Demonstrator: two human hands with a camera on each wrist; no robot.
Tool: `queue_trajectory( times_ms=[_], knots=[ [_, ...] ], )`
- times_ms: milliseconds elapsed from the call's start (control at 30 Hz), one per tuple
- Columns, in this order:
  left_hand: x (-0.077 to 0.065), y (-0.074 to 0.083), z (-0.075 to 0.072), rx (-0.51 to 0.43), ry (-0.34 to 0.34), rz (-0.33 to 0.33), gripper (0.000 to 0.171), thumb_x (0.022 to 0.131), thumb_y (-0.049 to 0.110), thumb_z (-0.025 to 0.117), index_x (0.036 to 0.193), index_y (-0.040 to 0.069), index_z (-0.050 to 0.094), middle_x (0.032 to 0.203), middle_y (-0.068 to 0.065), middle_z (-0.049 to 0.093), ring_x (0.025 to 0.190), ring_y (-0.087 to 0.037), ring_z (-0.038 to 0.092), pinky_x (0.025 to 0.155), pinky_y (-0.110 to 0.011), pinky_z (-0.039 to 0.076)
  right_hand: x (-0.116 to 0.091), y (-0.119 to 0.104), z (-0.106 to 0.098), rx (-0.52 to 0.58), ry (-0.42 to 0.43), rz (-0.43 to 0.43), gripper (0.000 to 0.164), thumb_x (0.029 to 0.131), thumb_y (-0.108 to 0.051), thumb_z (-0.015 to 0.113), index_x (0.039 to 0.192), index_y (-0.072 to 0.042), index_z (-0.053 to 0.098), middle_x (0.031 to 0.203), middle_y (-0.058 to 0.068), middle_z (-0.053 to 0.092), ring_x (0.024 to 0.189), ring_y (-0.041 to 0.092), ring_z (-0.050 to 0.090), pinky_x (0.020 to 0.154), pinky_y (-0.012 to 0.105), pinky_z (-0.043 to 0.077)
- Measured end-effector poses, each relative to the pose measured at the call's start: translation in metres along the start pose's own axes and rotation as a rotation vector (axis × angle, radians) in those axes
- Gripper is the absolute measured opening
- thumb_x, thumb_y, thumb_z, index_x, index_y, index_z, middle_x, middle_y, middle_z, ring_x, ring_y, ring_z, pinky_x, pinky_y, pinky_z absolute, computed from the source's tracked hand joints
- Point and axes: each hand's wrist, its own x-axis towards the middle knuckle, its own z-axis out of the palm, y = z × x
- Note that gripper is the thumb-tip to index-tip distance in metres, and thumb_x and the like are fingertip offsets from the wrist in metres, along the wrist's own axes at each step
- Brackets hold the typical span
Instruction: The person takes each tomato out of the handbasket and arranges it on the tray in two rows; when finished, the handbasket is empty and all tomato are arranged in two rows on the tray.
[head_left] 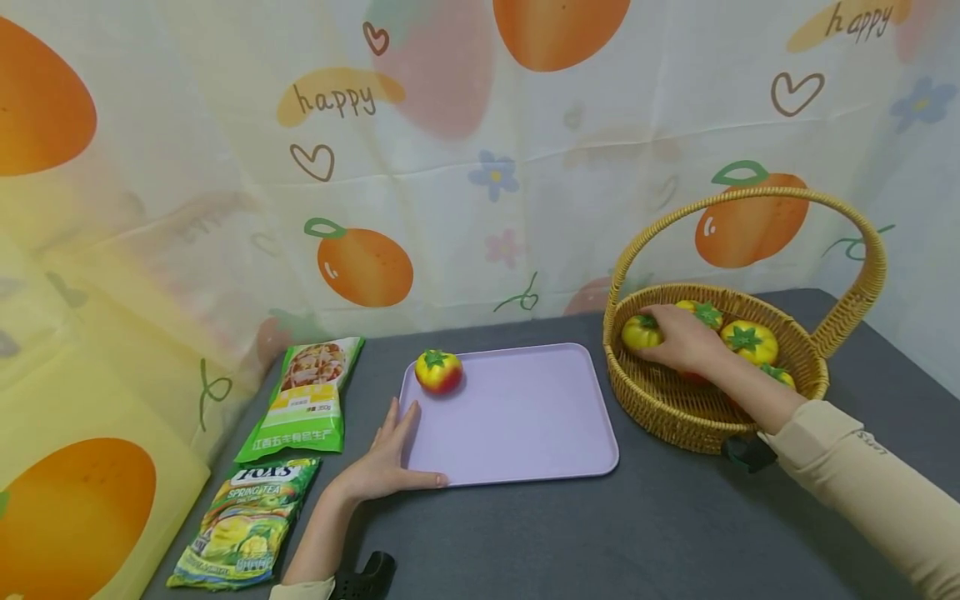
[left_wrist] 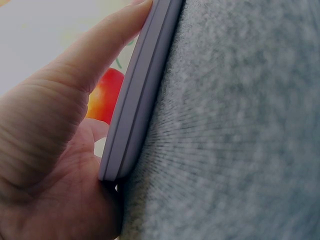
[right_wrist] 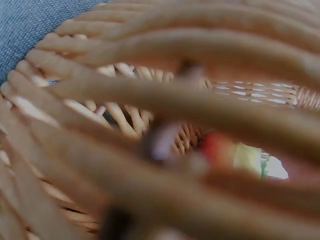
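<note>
My left hand [head_left: 382,462] rests at the near left corner of a lilac tray [head_left: 517,417]. Its fingers spread over the left side and its thumb lies along the front edge; the left wrist view shows the thumb against the tray's rim [left_wrist: 135,95]. A yellow-and-red fruit with a green leafy top [head_left: 439,372] sits in the tray's far left corner. Inside a wicker basket [head_left: 660,417], my right hand [head_left: 686,337] grips a yellow-green fruit [head_left: 641,332] by the left wall. Basket strands block most of the right wrist view.
Other yellow fruits [head_left: 750,340] with green tops lie in the basket, under its tall arched handle [head_left: 750,193]. Left of the tray are a green food packet [head_left: 307,400] and a FOX'S Spring Tea bag [head_left: 243,525]. A fruit-print cloth [head_left: 450,192] hangs behind the grey table [head_left: 525,542].
</note>
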Motion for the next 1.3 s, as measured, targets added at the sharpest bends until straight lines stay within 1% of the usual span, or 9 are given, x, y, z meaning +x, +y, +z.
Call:
queue_trajectory(
  times_ms=[233, 500, 700, 867, 1033, 1300],
  knots=[
    [0.000, -0.002, 0.000, -0.001, -0.005, -0.001, 0.121, 0.072, 0.051, 0.082, 0.158, 0.015, 0.006, 0.158, -0.020, -0.024, 0.142, -0.050, -0.013, 0.106, -0.072, 0.003, 0.001, 0.002, 0.003, 0.000, 0.008, 0.015, 0.065, 0.084, -0.019, 0.072, 0.133, 0.013, 0.045, 0.125, 0.033, 0.053, 0.112, 0.046, 0.052, 0.090, 0.058, 0.044],
    [0.002, -0.002, 0.001, 0.000, -0.002, -0.015, 0.121, 0.071, 0.052, 0.082, 0.158, 0.016, 0.007, 0.158, -0.018, -0.023, 0.142, -0.049, -0.012, 0.106, -0.072, 0.005, -0.001, 0.006, 0.004, 0.013, 0.014, 0.025, 0.067, 0.084, -0.021, 0.074, 0.135, 0.011, 0.045, 0.126, 0.033, 0.053, 0.113, 0.047, 0.052, 0.089, 0.059, 0.044],
    [0.003, -0.002, 0.001, -0.002, 0.001, -0.017, 0.120, 0.071, 0.052, 0.082, 0.158, 0.017, 0.008, 0.159, -0.017, -0.023, 0.143, -0.049, -0.012, 0.106, -0.072, 0.005, -0.003, 0.005, 0.001, 0.053, 0.026, 0.015, 0.068, 0.084, -0.022, 0.074, 0.135, 0.012, 0.045, 0.127, 0.034, 0.053, 0.113, 0.048, 0.051, 0.091, 0.059, 0.043],
    [0.003, -0.003, 0.001, -0.003, 0.001, -0.016, 0.120, 0.071, 0.052, 0.082, 0.158, 0.017, 0.008, 0.159, -0.018, -0.023, 0.143, -0.049, -0.012, 0.106, -0.072, 0.005, -0.008, 0.000, -0.004, 0.093, 0.045, 0.013, 0.069, 0.085, -0.024, 0.075, 0.136, 0.011, 0.044, 0.127, 0.035, 0.052, 0.112, 0.048, 0.052, 0.090, 0.059, 0.043],
    [0.002, -0.002, 0.000, -0.006, 0.000, -0.014, 0.120, 0.071, 0.051, 0.082, 0.158, 0.017, 0.007, 0.159, -0.018, -0.023, 0.142, -0.049, -0.013, 0.106, -0.072, 0.005, -0.015, -0.004, -0.009, 0.097, 0.059, 0.013, 0.070, 0.085, -0.027, 0.075, 0.137, 0.009, 0.045, 0.130, 0.036, 0.050, 0.116, 0.051, 0.049, 0.092, 0.061, 0.041],
    [0.001, -0.001, 0.001, -0.010, -0.001, -0.009, 0.120, 0.071, 0.051, 0.082, 0.158, 0.016, 0.007, 0.159, -0.018, -0.023, 0.143, -0.049, -0.013, 0.106, -0.072, 0.004, -0.027, -0.012, -0.016, 0.107, 0.076, -0.004, 0.070, 0.086, -0.032, 0.075, 0.137, 0.006, 0.046, 0.133, 0.032, 0.050, 0.120, 0.048, 0.047, 0.095, 0.061, 0.040]
  ],
)
